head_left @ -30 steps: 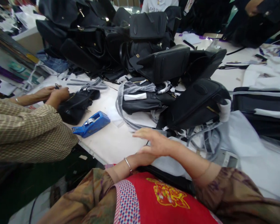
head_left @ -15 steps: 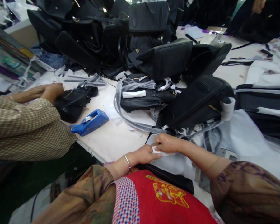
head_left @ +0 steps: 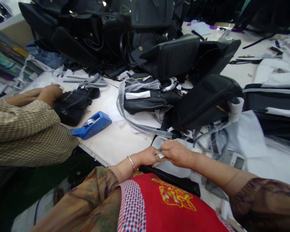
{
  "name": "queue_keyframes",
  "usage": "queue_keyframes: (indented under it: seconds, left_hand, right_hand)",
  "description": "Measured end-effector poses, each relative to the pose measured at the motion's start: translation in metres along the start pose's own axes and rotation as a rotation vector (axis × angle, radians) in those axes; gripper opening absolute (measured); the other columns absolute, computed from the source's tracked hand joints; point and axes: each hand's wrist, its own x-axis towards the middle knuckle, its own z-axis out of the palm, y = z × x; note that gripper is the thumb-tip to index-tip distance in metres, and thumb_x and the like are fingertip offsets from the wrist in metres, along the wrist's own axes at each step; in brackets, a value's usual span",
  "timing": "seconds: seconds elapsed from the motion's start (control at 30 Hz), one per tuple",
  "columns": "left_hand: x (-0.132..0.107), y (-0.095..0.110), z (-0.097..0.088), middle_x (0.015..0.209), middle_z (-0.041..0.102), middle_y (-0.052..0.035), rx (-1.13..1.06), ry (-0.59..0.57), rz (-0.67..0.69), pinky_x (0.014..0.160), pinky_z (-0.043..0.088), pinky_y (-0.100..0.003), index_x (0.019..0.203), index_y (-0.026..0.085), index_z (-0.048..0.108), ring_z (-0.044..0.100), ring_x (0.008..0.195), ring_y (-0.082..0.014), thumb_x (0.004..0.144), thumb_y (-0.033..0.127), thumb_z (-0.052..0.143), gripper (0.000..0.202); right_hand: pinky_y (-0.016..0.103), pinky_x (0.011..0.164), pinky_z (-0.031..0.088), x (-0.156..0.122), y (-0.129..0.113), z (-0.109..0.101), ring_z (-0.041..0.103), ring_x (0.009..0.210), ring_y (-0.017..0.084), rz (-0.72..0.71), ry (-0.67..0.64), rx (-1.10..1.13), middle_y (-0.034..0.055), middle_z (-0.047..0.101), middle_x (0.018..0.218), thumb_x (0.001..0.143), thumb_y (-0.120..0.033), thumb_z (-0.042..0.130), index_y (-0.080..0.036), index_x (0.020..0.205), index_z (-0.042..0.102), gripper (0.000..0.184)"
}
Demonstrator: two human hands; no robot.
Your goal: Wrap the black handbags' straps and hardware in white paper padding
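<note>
My left hand [head_left: 148,156] and my right hand [head_left: 175,153] meet at the near table edge, both pinched on a piece of white wrapping paper [head_left: 170,166] that covers a black bag [head_left: 174,182] in front of me. A metal bangle sits on my left wrist. Just beyond my hands lies a black handbag [head_left: 205,103] with a paper-wrapped handle and loose grey plastic straps [head_left: 135,124] around it.
A blue tape dispenser [head_left: 90,125] lies on the white table [head_left: 111,141] to the left. A co-worker's hands [head_left: 49,93] in checked sleeves rest on a small black bag [head_left: 72,104]. Several black bags [head_left: 106,35] are piled at the back. More wrapped bags [head_left: 270,106] lie right.
My right hand came down from hovering open above the table and closed on the white paper beside my left hand. The view tilted slightly downward.
</note>
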Motion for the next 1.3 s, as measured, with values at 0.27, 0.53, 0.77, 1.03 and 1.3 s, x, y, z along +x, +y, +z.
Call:
queue_keyframes:
  seconds: [0.27,0.53,0.77,1.03,1.3]
  left_hand:
    - [0.004,-0.009,-0.002,0.053,0.049,0.0055,-0.154,-0.057,0.022,0.048,0.036,-0.020,0.074,0.014,0.062,0.044,0.047,-0.0079,0.079,0.053,0.061,0.039]
    - [0.004,-0.010,-0.007,0.054,0.048,0.0043,-0.353,-0.146,0.133,0.049,0.032,-0.022,0.073,0.013,0.058,0.041,0.049,-0.0085,0.075,0.059,0.064,0.046]
    - [0.002,-0.009,-0.006,0.055,0.049,0.0041,-0.095,-0.116,0.159,0.054,0.032,-0.021,0.069,0.015,0.053,0.040,0.053,-0.0087,0.085,0.062,0.054,0.049]
    - [0.000,-0.009,0.000,0.057,0.051,0.0034,-0.033,0.010,0.110,0.054,0.035,-0.023,0.080,0.014,0.055,0.044,0.052,-0.0105,0.083,0.061,0.054,0.046]
    - [0.007,-0.010,0.006,0.054,0.049,0.0047,-0.018,0.052,0.083,0.056,0.037,-0.025,0.084,0.016,0.056,0.048,0.053,-0.0140,0.079,0.066,0.056,0.050]
  right_hand:
    - [0.038,0.071,0.029,-0.018,-0.027,0.009,0.045,0.084,0.023,0.022,0.062,-0.169,0.0081,0.059,0.090,0.091,-0.022,0.057,-0.015,0.091,0.066,0.012]
    - [0.039,0.076,0.030,-0.028,-0.044,0.025,0.046,0.086,0.022,0.100,0.252,-0.209,0.0087,0.061,0.090,0.095,-0.017,0.046,-0.014,0.088,0.067,0.022]
    - [0.039,0.079,0.033,-0.032,-0.057,0.020,0.049,0.086,0.022,0.224,0.360,-0.214,0.0085,0.064,0.087,0.096,-0.018,0.048,-0.015,0.091,0.068,0.021]
    - [0.041,0.093,0.043,-0.144,-0.074,-0.023,0.058,0.103,0.026,0.931,0.753,-0.189,0.0119,0.067,0.109,0.091,-0.029,0.053,-0.019,0.109,0.069,0.026]
    - [0.036,0.091,0.046,-0.283,-0.094,0.043,0.064,0.102,0.027,1.933,0.753,0.396,0.0137,0.073,0.099,0.086,-0.030,0.052,-0.014,0.089,0.075,0.028]
